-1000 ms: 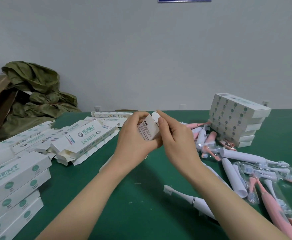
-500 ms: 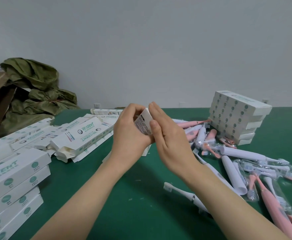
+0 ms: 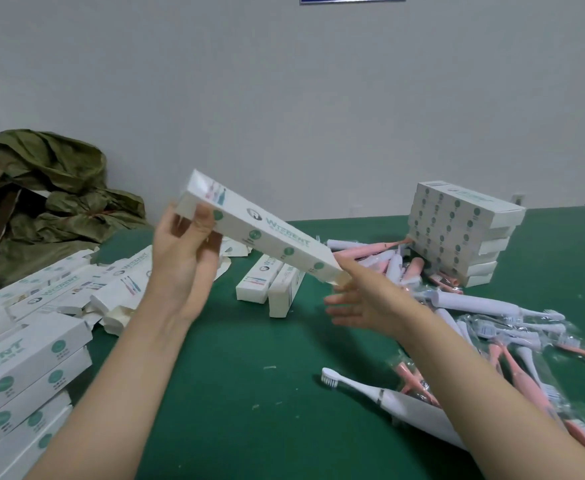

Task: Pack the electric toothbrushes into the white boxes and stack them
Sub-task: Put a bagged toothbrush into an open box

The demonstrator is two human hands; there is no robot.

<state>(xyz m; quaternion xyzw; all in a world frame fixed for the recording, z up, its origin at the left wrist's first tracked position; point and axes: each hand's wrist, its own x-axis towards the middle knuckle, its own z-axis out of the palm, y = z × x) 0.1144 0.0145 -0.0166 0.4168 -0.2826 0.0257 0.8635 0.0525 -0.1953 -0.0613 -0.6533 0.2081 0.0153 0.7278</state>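
Observation:
My left hand [image 3: 183, 268] grips one end of a long white box [image 3: 263, 230] with green dots, held tilted above the green table. My right hand [image 3: 363, 299] is open, fingers spread, its fingertips at the box's lower right end. A white electric toothbrush [image 3: 370, 393] lies on the table under my right forearm. A heap of pink and white toothbrushes [image 3: 491, 323], many in clear bags, lies at the right. A stack of packed white boxes [image 3: 460, 230] stands at the back right.
More white boxes are stacked at the near left [image 3: 24, 368]. Flat and half-folded boxes [image 3: 104, 285] lie left of centre, and two boxes [image 3: 270, 282] lie mid-table. A green bag in a brown carton [image 3: 52, 199] sits at the far left against the wall.
The box was held end-on between both hands in front of me. Now it is swung out lengthwise and raised; my right hand has let go of its end and opened.

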